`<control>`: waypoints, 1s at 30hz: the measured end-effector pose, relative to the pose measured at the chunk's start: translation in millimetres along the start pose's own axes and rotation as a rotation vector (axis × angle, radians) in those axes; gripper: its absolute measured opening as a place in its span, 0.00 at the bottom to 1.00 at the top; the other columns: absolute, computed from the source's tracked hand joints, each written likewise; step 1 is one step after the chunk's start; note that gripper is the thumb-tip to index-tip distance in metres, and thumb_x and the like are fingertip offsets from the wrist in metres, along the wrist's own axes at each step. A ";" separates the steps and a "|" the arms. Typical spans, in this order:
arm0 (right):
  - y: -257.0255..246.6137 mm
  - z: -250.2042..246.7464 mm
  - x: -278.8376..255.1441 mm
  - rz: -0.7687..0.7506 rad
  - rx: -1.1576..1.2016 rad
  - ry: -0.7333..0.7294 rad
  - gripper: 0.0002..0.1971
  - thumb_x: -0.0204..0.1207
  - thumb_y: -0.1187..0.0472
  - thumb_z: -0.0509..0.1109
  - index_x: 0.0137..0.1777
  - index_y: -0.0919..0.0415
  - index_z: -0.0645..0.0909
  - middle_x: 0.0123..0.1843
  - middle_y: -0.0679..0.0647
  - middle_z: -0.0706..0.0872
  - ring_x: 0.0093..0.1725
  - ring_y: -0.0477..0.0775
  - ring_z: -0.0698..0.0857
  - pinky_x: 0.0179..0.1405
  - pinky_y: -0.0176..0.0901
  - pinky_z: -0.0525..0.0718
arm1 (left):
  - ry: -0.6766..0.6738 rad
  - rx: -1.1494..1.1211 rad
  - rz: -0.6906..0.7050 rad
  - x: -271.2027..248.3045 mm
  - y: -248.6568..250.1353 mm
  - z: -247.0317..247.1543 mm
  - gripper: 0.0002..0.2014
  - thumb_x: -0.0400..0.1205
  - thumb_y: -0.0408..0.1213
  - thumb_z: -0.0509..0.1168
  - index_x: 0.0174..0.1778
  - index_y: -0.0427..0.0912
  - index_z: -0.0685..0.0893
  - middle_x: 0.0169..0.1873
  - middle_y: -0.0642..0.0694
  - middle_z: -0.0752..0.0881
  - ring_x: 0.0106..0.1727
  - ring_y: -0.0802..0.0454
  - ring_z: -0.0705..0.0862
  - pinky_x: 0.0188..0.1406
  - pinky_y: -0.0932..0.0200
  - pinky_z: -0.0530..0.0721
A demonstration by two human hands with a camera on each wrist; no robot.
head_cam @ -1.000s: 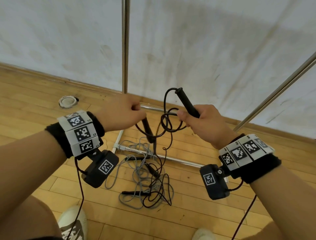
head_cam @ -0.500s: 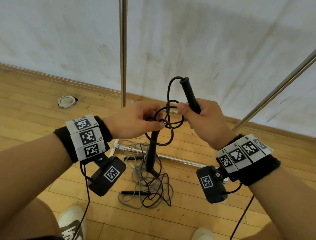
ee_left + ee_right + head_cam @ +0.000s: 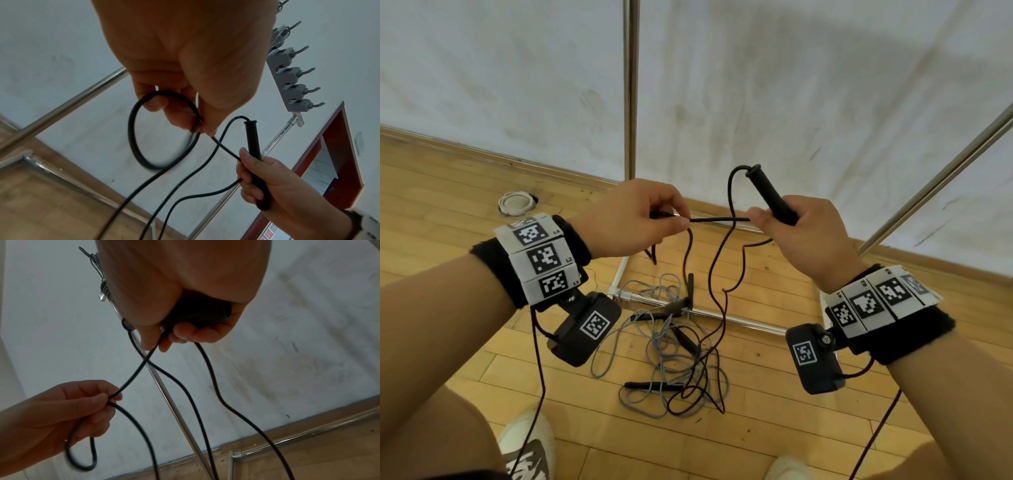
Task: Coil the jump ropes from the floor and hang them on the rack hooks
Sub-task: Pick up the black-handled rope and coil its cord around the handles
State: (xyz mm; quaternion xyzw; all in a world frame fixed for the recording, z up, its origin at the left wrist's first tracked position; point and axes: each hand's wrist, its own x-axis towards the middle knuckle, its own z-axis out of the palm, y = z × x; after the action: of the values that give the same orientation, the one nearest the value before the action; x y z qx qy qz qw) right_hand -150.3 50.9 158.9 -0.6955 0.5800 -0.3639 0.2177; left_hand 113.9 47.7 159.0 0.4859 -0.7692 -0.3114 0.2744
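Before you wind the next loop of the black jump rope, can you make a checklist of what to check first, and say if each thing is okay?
1. Right hand grips the black handle: ok.
2. Left hand pinches the black rope: ok.
3. Rope runs straight between both hands, without sagging: ok.
4. Small loop held at the left fingers: ok.
5. Hanging rope free of the grey rope on the floor: not ok, they lie tangled together.
6. An empty rack hook is ready: ok, the hooks seen from the left wrist are bare.
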 end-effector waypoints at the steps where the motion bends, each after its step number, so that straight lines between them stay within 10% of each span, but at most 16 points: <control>1: 1.3 -0.7 1.2 -0.011 -0.016 0.024 0.23 0.76 0.44 0.75 0.26 0.51 0.70 0.17 0.40 0.70 0.19 0.41 0.68 0.20 0.27 0.66 | -0.021 0.063 0.007 0.1 -1.3 -2.3 0.02 0.81 0.47 0.69 0.47 0.57 0.87 0.34 0.55 0.88 0.35 0.61 0.86 0.35 0.68 0.79; 7: 13.5 -17.9 11.7 0.029 0.002 0.212 0.26 0.74 0.40 0.73 0.35 0.66 0.79 0.18 0.40 0.71 0.19 0.41 0.68 0.20 0.28 0.68 | -0.140 0.373 -0.017 -2.3 -15.5 -11.9 0.06 0.77 0.49 0.74 0.48 0.58 0.86 0.33 0.53 0.82 0.33 0.58 0.79 0.32 0.66 0.72; 12: 11.0 -18.3 5.0 0.001 0.034 0.125 0.26 0.75 0.42 0.74 0.34 0.68 0.78 0.18 0.40 0.70 0.19 0.41 0.68 0.20 0.27 0.68 | -0.197 0.530 -0.051 -2.0 -15.4 -10.4 0.18 0.71 0.71 0.66 0.50 0.67 0.82 0.48 0.62 0.74 0.42 0.65 0.76 0.33 0.66 0.68; 15: 4.6 -15.4 5.1 -0.026 0.048 0.126 0.26 0.75 0.42 0.73 0.32 0.67 0.76 0.19 0.42 0.70 0.19 0.41 0.67 0.21 0.28 0.68 | -0.178 0.638 0.013 -0.7 -15.8 -5.5 0.08 0.79 0.62 0.66 0.42 0.64 0.82 0.57 0.59 0.74 0.44 0.67 0.74 0.33 0.69 0.64; 19: 6.3 -19.0 8.6 0.014 0.011 0.171 0.26 0.75 0.40 0.72 0.39 0.68 0.83 0.28 0.62 0.81 0.24 0.46 0.74 0.29 0.44 0.76 | -0.097 0.562 0.080 3.7 -10.6 -5.2 0.11 0.85 0.51 0.63 0.40 0.54 0.86 0.69 0.54 0.78 0.73 0.52 0.71 0.70 0.51 0.70; 21: 11.2 -20.0 8.0 0.038 -0.037 0.141 0.24 0.76 0.41 0.71 0.41 0.65 0.85 0.26 0.56 0.78 0.24 0.45 0.73 0.29 0.44 0.75 | -0.076 0.466 0.073 4.1 -6.3 -6.9 0.14 0.87 0.48 0.59 0.39 0.51 0.85 0.52 0.54 0.88 0.60 0.52 0.83 0.62 0.48 0.77; 24: 16.8 -16.3 4.5 0.032 -0.140 0.087 0.21 0.77 0.40 0.70 0.43 0.60 0.87 0.29 0.57 0.82 0.28 0.51 0.78 0.30 0.43 0.76 | -0.075 0.381 0.056 -0.7 -0.8 -5.2 0.13 0.88 0.47 0.56 0.37 0.57 0.77 0.30 0.55 0.83 0.33 0.66 0.82 0.31 0.72 0.72; 30: 1.6 -2.3 -6.6 -0.043 -0.237 -0.023 0.13 0.78 0.41 0.68 0.38 0.47 0.82 0.29 0.43 0.80 0.28 0.43 0.79 0.29 0.36 0.71 | -0.115 0.323 0.138 -0.1 12.7 2.7 0.13 0.88 0.47 0.56 0.47 0.52 0.86 0.26 0.63 0.81 0.31 0.73 0.78 0.30 0.76 0.71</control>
State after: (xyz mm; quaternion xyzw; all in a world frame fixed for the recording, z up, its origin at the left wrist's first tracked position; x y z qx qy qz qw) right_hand -153.5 57.2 157.6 -0.7329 0.6012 -0.2895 0.1327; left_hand 104.7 52.6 166.7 0.4509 -0.8552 -0.1915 0.1694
